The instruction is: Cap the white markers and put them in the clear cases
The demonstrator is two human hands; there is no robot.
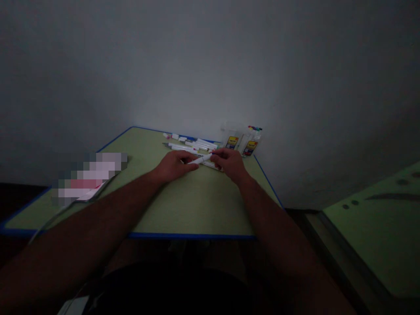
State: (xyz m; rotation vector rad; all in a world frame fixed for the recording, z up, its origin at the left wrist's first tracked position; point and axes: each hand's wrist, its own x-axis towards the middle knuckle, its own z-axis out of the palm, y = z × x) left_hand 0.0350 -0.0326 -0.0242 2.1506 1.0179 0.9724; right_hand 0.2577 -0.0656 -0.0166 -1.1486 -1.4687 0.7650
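head view: a white marker (202,159) slants across the gap between both hands, its near end pinched by the left hand (175,165), its far end by the right hand (229,164). loose white pens (182,148) lie just beyond the grip; clear plastic pen cases (232,142) stand beyond the right fingers.

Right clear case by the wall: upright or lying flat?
Upright: the clear case stands at the far right of the table, coloured ends on top, label below. Any lean: cannot tell.
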